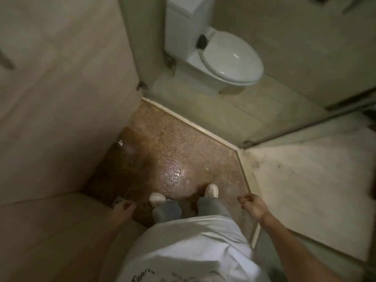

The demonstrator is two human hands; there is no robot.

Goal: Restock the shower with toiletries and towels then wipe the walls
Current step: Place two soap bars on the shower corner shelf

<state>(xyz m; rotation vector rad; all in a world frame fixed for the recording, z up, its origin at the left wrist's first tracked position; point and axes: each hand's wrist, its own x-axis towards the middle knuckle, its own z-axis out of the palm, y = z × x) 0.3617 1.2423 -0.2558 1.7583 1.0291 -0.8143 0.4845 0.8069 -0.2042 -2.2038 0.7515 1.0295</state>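
The person stands on the shower floor (173,155), a brown speckled surface that glistens wet in the middle and is darker toward the near left corner. The left wall (61,98) is pale beige stone tile, dim and blurred, with faint joint lines and no clear marks. It meets a low ledge (50,231) of the same beige at near left. A pale raised kerb (193,123) edges the floor on its far and right sides. Beyond it, at near right, lies a whitish marbled slab (315,190) with dark smudges near its far left part.

The left hand (122,210) hangs at near left over the ledge's edge, blurred, its fingers loosely curled and holding nothing. The right hand (253,206) hangs over the right kerb, fingers relaxed and slightly bent, also holding nothing. White shoes (211,190) and grey trouser legs stand between the hands.

At far centre a white toilet (223,58) with its lid down stands outside the shower.
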